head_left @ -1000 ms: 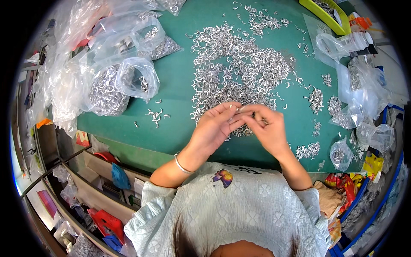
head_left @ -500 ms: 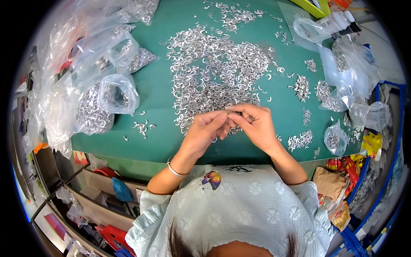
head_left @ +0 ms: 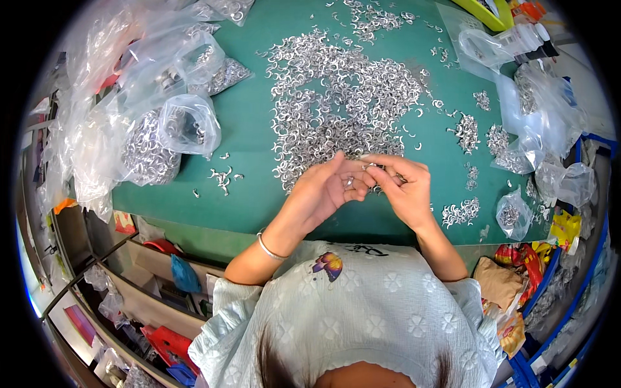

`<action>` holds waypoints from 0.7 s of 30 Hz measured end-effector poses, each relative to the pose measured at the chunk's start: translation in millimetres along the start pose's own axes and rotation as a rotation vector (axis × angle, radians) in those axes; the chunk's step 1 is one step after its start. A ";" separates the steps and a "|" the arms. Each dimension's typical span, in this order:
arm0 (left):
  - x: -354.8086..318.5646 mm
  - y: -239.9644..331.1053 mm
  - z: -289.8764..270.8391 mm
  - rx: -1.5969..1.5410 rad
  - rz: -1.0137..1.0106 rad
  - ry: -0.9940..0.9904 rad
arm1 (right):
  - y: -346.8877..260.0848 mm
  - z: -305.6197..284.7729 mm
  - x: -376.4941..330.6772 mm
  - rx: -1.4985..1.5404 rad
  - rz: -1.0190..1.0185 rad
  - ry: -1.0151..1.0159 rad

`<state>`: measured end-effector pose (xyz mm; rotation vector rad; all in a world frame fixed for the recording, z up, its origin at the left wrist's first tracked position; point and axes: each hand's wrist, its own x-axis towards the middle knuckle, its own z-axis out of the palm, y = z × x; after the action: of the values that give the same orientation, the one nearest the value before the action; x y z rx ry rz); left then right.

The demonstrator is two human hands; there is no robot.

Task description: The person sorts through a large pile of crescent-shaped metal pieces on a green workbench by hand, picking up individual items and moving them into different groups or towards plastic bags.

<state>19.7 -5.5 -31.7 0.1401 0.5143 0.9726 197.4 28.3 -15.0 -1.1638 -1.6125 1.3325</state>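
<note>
Beside the clear bags (head_left: 145, 139) of metal rings — left hand (head_left: 323, 191) and right hand (head_left: 404, 187) together, pinching small rings (head_left: 370, 167).

My hands meet at table (head_left: 259, 139) near edge, left hand (head_left: 323, 191) touching right hand (head_left: 404, 187). Ring heap (head_left: 336, 103) at 12 o'clock behind them. Bags of rings (head_left: 162, 129) at 10. Small piles (head_left: 460, 212) at 3.

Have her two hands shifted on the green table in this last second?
No: left hand and right hand stay together at the near edge of the big pile of small silver metal rings; only the camera moved.
</note>
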 end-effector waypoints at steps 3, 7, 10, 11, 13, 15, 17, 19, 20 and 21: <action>-0.2 -2.2 -4.7 -0.068 -0.019 -0.036 | -0.2 -0.5 -1.7 0.018 0.043 0.011; -5.5 -3.4 0.3 -0.032 0.062 -0.029 | 7.1 3.7 -4.7 0.057 0.021 0.073; -11.9 -8.0 -3.3 0.024 0.117 -0.004 | 10.4 3.7 -9.0 0.192 0.139 0.086; -17.0 -9.0 -5.9 0.063 0.138 0.010 | 11.3 5.1 -10.0 0.255 0.200 0.080; -26.2 -10.5 -7.2 0.103 0.170 0.055 | 17.0 7.7 -12.8 0.461 0.269 0.024; -35.5 -12.3 -10.6 0.073 0.194 0.112 | 18.6 11.7 -13.1 0.584 0.320 -0.025; -42.7 -10.6 -13.6 0.048 0.205 0.156 | 17.5 16.3 -13.7 0.627 0.350 -0.066; -47.8 -6.9 -13.7 0.023 0.200 0.181 | 14.7 19.7 -12.8 0.651 0.371 -0.092; -50.4 -7.7 -14.3 0.032 0.225 0.195 | 13.7 20.5 -13.4 0.663 0.382 -0.103; -52.6 -6.5 -14.9 0.047 0.257 0.209 | 13.6 21.2 -13.0 0.676 0.393 -0.109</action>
<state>-6.4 -53.8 -28.3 0.1503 0.7243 1.2342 184.5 9.9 -32.4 -1.0085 -0.8814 2.0136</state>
